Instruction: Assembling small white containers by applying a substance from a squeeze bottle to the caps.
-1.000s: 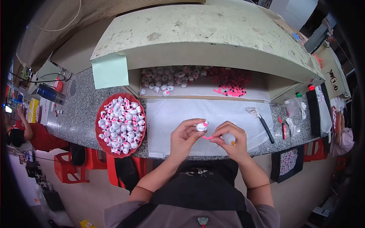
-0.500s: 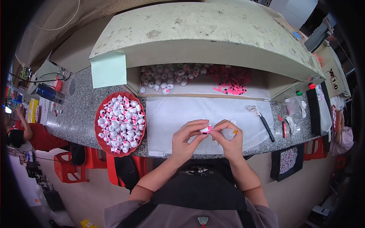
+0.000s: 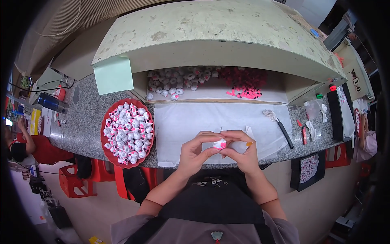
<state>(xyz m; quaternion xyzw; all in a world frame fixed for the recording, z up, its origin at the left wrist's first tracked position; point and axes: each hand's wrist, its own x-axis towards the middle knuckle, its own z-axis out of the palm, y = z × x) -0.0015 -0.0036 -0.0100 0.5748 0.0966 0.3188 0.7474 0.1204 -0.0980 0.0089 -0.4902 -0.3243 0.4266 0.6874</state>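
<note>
Over the white sheet [image 3: 183, 122], at the front of the bench, a small white rounded figure piece with a pink patch [image 3: 219, 144] is pinched between both hands. My left hand [image 3: 195, 152] is closed on its left side, thumb below and fingers above. My right hand [image 3: 245, 156] grips the other side the same way. Within the right hand's curl shows a pale translucent thing [image 3: 239, 147] with an orange end; its kind cannot be made out. Left of the sheet, a red scalloped bowl [image 3: 104, 140] is heaped with similar white, pink and black pieces [image 3: 128, 132].
Beneath the pale shelf [image 3: 195, 26] lie white pieces [image 3: 174, 83] and pink parts with black spots [image 3: 245, 92]. To the right are a black-handled tool [image 3: 285, 134], a red tube [image 3: 304, 135] and a clear cup [image 3: 312, 109]. Red stools [image 3: 77, 181] stand below the bench.
The piece has been turned between my fingers, so its white top and pink patch face differently. My right fingers have moved up and left over it, closer to the left hand's.
</note>
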